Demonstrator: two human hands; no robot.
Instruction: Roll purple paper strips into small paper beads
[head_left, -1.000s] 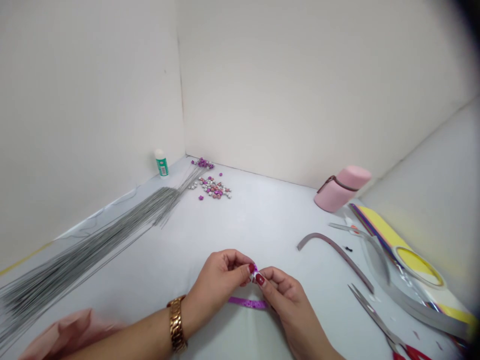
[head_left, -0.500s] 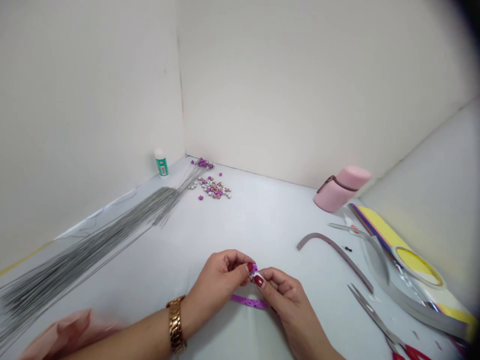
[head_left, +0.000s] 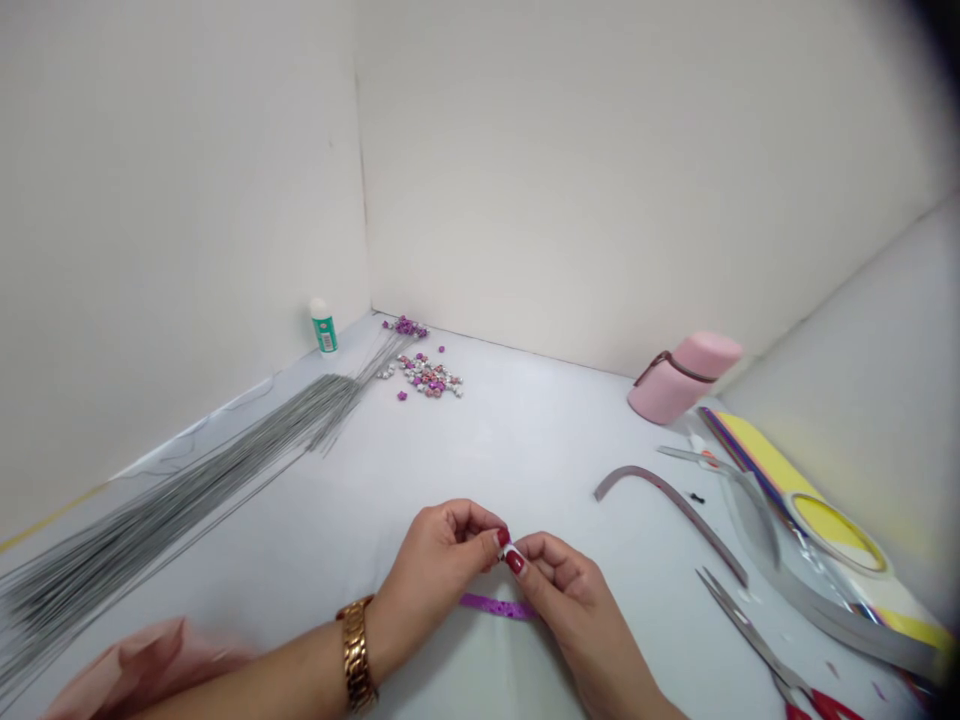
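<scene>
A purple glitter paper strip (head_left: 496, 606) with a white back is pinched between both hands near the front middle of the table. My left hand (head_left: 444, 562), with a gold watch (head_left: 355, 655) on the wrist, grips its end between thumb and forefinger. Opposite it, my right hand (head_left: 574, 600) pinches the same end, thumb and fingertips almost touching the left ones. The strip's long part hangs in a curve below the fingers. Its folded end is mostly hidden behind the fingertips; only a bit of white shows.
Grey wires (head_left: 202, 480) lie at left, near a glue stick (head_left: 324, 328). Small folded stars (head_left: 431, 376) are heaped at the back. To the right are a pink case (head_left: 682, 378), a grey strip (head_left: 679, 508), red-handled scissors (head_left: 757, 640), a tape roll (head_left: 840, 535) and coloured paper strips (head_left: 757, 450).
My fingertips have closed further over the strip's folded end, so the purple there no longer shows and only white peeks out. Both hands stay nearly in place.
</scene>
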